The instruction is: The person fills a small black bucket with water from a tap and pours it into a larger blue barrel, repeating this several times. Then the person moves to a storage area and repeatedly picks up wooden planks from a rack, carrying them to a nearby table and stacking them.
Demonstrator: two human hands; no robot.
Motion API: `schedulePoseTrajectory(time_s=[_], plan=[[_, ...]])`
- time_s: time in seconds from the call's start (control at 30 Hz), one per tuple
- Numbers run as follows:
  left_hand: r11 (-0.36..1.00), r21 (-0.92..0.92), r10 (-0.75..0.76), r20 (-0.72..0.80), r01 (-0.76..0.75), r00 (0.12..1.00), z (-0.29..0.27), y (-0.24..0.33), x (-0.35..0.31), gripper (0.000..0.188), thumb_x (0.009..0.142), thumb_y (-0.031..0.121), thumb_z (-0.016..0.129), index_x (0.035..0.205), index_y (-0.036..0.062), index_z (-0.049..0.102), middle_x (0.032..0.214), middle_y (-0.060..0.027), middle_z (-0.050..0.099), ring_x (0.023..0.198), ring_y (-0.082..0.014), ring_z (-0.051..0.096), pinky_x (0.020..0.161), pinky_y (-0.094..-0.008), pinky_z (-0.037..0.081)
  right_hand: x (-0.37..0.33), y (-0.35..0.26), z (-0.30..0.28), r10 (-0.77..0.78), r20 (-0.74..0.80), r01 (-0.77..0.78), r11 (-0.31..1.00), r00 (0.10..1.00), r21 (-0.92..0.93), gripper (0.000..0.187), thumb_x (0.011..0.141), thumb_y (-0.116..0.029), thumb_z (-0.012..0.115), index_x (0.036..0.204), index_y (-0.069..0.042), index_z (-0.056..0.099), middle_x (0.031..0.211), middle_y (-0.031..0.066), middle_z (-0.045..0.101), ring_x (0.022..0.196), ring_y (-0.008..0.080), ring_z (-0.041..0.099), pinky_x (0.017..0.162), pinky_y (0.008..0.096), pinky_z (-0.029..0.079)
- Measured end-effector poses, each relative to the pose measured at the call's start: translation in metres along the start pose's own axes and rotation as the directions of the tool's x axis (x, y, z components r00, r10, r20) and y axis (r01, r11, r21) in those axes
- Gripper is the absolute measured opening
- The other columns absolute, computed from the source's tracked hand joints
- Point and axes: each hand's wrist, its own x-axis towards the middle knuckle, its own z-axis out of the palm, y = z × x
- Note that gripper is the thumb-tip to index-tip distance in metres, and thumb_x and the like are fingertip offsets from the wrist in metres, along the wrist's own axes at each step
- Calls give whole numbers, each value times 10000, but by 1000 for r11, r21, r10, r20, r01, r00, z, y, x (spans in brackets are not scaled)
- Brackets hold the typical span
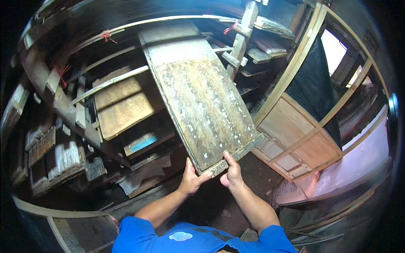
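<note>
A long wooden board with a raised edge strip, its surface stained brown and dotted with white spots, slants from the rack toward me. Its far end lies in among the rack's rails, and its near end is in my hands. My left hand grips the near left corner, thumb along the edge. To its right, my right hand holds the near edge with the thumb on top. The fingers under the board are hidden.
Around the board stands a wooden rack with several shelves and more boards. Red ties hang on its rails. At the right is a wood-framed door with black sheeting. Thin wooden strips lie at the lower right.
</note>
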Motion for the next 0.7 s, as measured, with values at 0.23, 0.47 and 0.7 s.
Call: schedulePoseTrajectory(time_s=[0.23,0.47,0.7], plan=[[965,-185,185,-13,-184,983,-54,27,83,723,855,289,680,1388,21,272,1307,-100,475,1162,-189,482,1020,-331,350,-28,-9,-29,58,-68,-51,993,996,102,408,795,-76,649,1182,-10,535,1100,103,601,1035,265,584,968,460,449],[974,-221,41,-57,-52,998,-67,47,110,680,860,-65,516,1445,102,212,1334,-90,457,1185,-196,482,1006,-355,376,-62,-5,-58,54,-105,-47,997,993,68,453,775,-117,660,1198,-20,528,1071,120,617,1014,283,605,948,468,472],[989,-131,-72,-81,61,994,-79,48,120,851,832,-90,550,1485,122,46,1353,-119,421,1187,-216,477,971,-341,413,-54,-5,-63,110,-216,-102,994,970,50,480,751,-118,673,1197,-7,533,1081,127,619,1021,285,608,939,461,476]])
